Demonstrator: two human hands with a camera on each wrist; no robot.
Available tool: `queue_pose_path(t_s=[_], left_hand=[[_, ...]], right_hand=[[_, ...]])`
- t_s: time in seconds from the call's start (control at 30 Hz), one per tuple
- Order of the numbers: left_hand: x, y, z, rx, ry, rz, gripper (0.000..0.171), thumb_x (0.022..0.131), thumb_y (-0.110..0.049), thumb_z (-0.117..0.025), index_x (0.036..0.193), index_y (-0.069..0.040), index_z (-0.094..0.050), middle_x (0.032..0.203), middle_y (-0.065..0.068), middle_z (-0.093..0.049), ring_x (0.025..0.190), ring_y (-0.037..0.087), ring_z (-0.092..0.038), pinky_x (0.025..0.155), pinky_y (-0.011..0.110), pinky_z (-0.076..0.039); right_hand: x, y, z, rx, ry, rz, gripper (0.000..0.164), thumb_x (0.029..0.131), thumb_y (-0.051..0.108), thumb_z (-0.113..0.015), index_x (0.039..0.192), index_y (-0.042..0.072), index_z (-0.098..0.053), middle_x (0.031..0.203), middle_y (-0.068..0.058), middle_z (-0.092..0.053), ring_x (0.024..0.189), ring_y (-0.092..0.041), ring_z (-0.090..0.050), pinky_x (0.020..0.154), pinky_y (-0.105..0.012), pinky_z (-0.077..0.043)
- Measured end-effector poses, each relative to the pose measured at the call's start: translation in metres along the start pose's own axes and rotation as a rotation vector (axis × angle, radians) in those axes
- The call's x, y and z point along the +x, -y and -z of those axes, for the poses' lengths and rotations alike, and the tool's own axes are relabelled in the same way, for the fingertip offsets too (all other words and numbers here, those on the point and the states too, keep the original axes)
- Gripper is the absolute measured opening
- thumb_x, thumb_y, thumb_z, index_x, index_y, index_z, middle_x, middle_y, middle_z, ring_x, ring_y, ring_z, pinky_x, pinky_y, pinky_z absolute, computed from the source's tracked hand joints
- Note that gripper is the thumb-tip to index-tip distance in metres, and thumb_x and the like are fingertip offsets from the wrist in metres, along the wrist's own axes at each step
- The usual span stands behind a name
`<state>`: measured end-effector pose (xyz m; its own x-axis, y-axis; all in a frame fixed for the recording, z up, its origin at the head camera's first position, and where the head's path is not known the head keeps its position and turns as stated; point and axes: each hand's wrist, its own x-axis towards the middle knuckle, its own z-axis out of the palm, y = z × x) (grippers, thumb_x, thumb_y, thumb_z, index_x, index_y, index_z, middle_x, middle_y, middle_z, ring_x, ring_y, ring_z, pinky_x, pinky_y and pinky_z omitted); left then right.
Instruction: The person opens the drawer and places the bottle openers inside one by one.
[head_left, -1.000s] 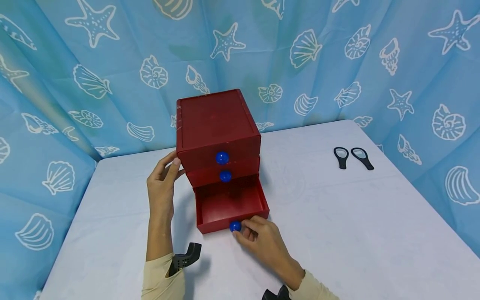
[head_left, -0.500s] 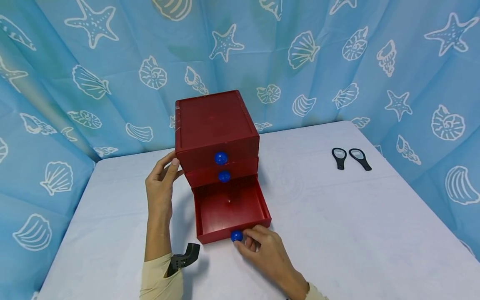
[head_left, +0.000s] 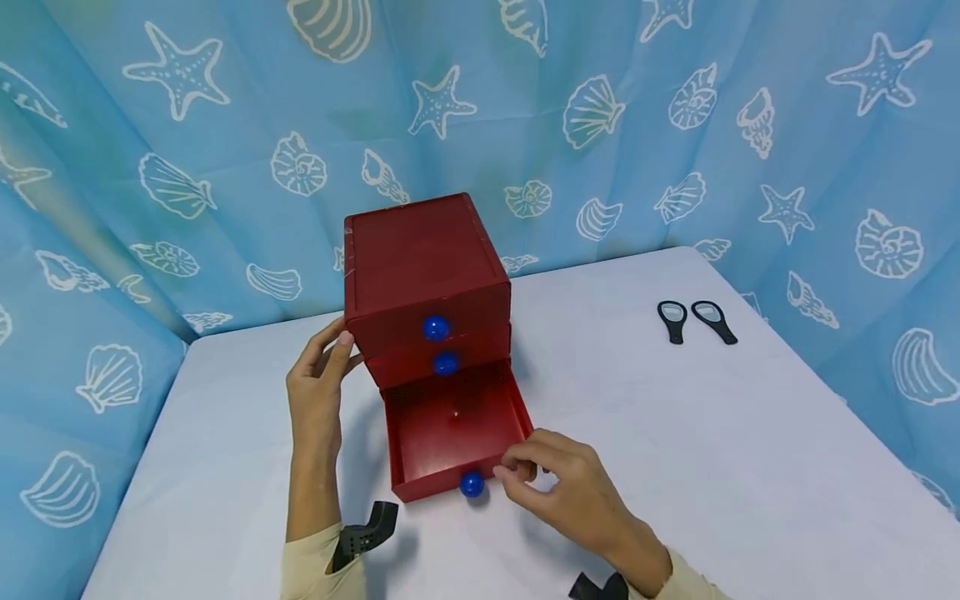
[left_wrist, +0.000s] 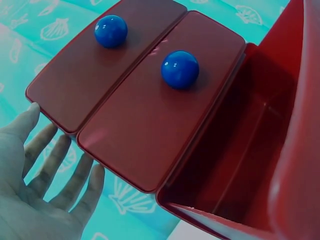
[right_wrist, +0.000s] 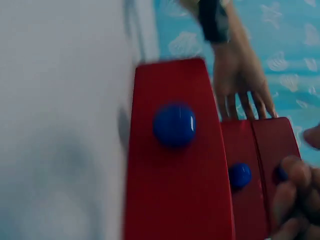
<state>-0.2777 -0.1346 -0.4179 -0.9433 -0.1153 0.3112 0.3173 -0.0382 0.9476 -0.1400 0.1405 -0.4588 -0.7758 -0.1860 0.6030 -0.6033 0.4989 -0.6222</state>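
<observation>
A red drawer cabinet [head_left: 427,258] with round blue knobs stands on the table. Its bottom drawer [head_left: 435,446] is pulled out and shows a bare inside; the two drawers above are closed. At the cabinet's left side is my left hand [head_left: 315,408], its fingertips on the side near the front edge. Spread, straightened fingers [left_wrist: 90,187] of that hand show in the left wrist view. Just right of the bottom drawer's blue knob [head_left: 472,484], my right hand [head_left: 573,483] hovers off it with loosely bent fingers and nothing held.
Two small black magnifying glasses [head_left: 672,321] lie at the table's far right. A white cloth covers the table [head_left: 637,417]. Behind it hangs a blue curtain [head_left: 465,150] with white shell and starfish prints.
The bottom drawer slid further out toward me while my right fingers held its knob. Now my right hand has let go and moved right. My left hand stays at the cabinet's side.
</observation>
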Motion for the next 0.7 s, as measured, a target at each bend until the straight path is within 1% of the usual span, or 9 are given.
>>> queue_pose_path(t_s=[0.07,0.13,0.23,0.3,0.37,0.43,0.5,0.53,0.7], left_hand=[[-0.001,-0.001,0.002,-0.005,-0.019,0.004,0.036,0.098,-0.031,-0.066,0.132,-0.020,-0.066,0.129,0.004,-0.065,0.105,0.027,-0.067,0.105,0.039,-0.046],[-0.002,-0.001,0.002,-0.004,-0.021,0.010,0.036,0.098,-0.030,-0.066,0.133,-0.020,-0.066,0.129,0.004,-0.065,0.105,0.027,-0.067,0.105,0.038,-0.046],[-0.002,0.000,0.000,-0.009,-0.008,0.016,0.037,0.098,-0.031,-0.065,0.134,-0.019,-0.065,0.130,0.004,-0.064,0.107,0.027,-0.066,0.104,0.038,-0.047],[-0.004,0.000,0.000,-0.004,-0.011,0.021,0.038,0.098,-0.031,-0.066,0.134,-0.019,-0.065,0.131,0.004,-0.064,0.110,0.027,-0.064,0.103,0.038,-0.048],[-0.004,-0.001,0.001,-0.007,-0.018,0.019,0.038,0.098,-0.030,-0.066,0.134,-0.019,-0.065,0.130,0.005,-0.064,0.113,0.026,-0.063,0.102,0.036,-0.049],[-0.003,-0.002,0.002,-0.008,-0.025,0.017,0.038,0.098,-0.030,-0.066,0.134,-0.018,-0.065,0.130,0.006,-0.064,0.114,0.026,-0.062,0.100,0.034,-0.050],[-0.003,-0.002,0.003,-0.004,-0.028,0.020,0.038,0.098,-0.030,-0.066,0.134,-0.018,-0.065,0.130,0.006,-0.064,0.115,0.026,-0.061,0.100,0.033,-0.050],[-0.003,-0.002,0.002,-0.005,-0.027,0.021,0.038,0.098,-0.030,-0.066,0.134,-0.018,-0.065,0.130,0.006,-0.064,0.115,0.026,-0.061,0.099,0.031,-0.051],[-0.003,-0.001,-0.002,0.003,-0.025,0.030,0.038,0.097,-0.031,-0.067,0.134,-0.020,-0.065,0.131,0.004,-0.064,0.117,0.025,-0.061,0.099,0.031,-0.051]], right_hand=[[0.009,-0.008,0.008,-0.010,-0.012,0.049,0.017,0.083,0.012,-0.083,0.096,0.015,-0.074,0.081,0.010,-0.059,0.072,-0.005,-0.055,0.062,-0.018,-0.054],[0.015,-0.020,0.017,-0.047,-0.039,0.083,0.014,0.089,0.023,-0.079,0.098,0.013,-0.074,0.080,0.009,-0.060,0.072,-0.006,-0.055,0.063,-0.015,-0.051],[0.023,-0.045,0.032,-0.130,-0.099,0.099,0.032,0.095,0.042,-0.068,0.099,0.011,-0.074,0.079,0.007,-0.060,0.071,-0.007,-0.055,0.064,-0.013,-0.049],[0.025,-0.062,0.041,-0.193,-0.142,0.086,0.045,0.096,0.052,-0.059,0.099,0.009,-0.074,0.077,0.005,-0.060,0.070,-0.008,-0.055,0.062,-0.018,-0.051],[0.028,-0.078,0.050,-0.244,-0.180,0.071,0.035,0.093,0.042,-0.071,0.098,0.007,-0.074,0.075,0.004,-0.059,0.069,-0.009,-0.055,0.060,-0.025,-0.052],[0.030,-0.092,0.056,-0.284,-0.212,0.048,0.024,0.087,0.027,-0.080,0.096,0.006,-0.074,0.073,0.003,-0.059,0.067,-0.011,-0.055,0.057,-0.029,-0.052],[0.031,-0.104,0.062,-0.319,-0.230,0.023,0.021,0.079,0.012,-0.085,0.095,0.004,-0.074,0.072,0.001,-0.058,0.066,-0.012,-0.054,0.056,-0.031,-0.051],[0.030,-0.109,0.065,-0.333,-0.236,0.010,0.022,0.075,0.005,-0.086,0.094,0.003,-0.074,0.072,0.001,-0.058,0.065,-0.012,-0.054,0.056,-0.030,-0.050],[0.025,-0.128,0.076,-0.373,-0.249,-0.057,0.017,0.078,0.006,-0.084,0.091,0.002,-0.075,0.071,0.001,-0.058,0.063,-0.016,-0.054,0.056,-0.032,-0.049]])
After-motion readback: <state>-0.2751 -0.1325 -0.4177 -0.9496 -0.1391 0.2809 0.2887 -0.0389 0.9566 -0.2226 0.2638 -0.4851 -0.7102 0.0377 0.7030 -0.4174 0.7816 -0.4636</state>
